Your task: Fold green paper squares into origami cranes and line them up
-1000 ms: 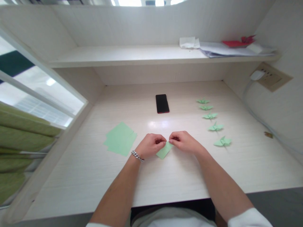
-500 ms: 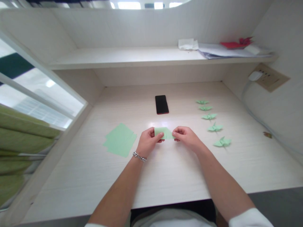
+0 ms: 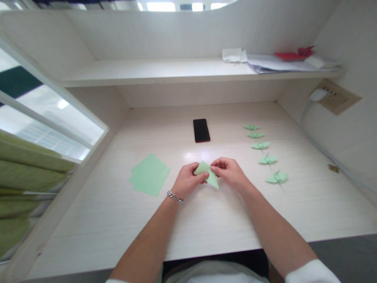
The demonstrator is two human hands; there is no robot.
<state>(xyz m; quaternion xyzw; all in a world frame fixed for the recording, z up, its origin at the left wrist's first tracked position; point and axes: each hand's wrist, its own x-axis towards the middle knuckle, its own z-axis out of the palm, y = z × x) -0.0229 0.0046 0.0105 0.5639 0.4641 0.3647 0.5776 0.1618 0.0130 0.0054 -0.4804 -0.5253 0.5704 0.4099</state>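
Five folded paper birds (image 3: 260, 146) stand finished in a line on the right side of the desk (image 3: 206, 232), and a sixth piece looks to be only partway along: the small green paper (image 3: 202, 168), folded to a pointed shape, is held between the two hands near the middle of the desk. The left hand (image 3: 188, 179) is nearly closed on it, thumb flat on top and fingers curled beneath; the right hand (image 3: 229, 172) has thumb and forefinger pinched together at its upper right edge, the other fingers curled in. No wings or neck show on this piece, so much of the folding seems left. To the left lies a loose, overlapping pile of flat green sheets (image 3: 150, 175) — how many cannot be told. Beyond the hands a dark phone (image 3: 202, 130) lies face up on the pale desk, near a bright reflection. Above runs a shelf (image 3: 141, 68) with a white wad (image 3: 234, 55), papers (image 3: 271, 62) and something red (image 3: 285, 56) on top. A plug (image 3: 318, 94) sits in the wall socket (image 3: 341, 98) at the right, and a green curtain (image 3: 26, 173) hangs at the left — beside a window.
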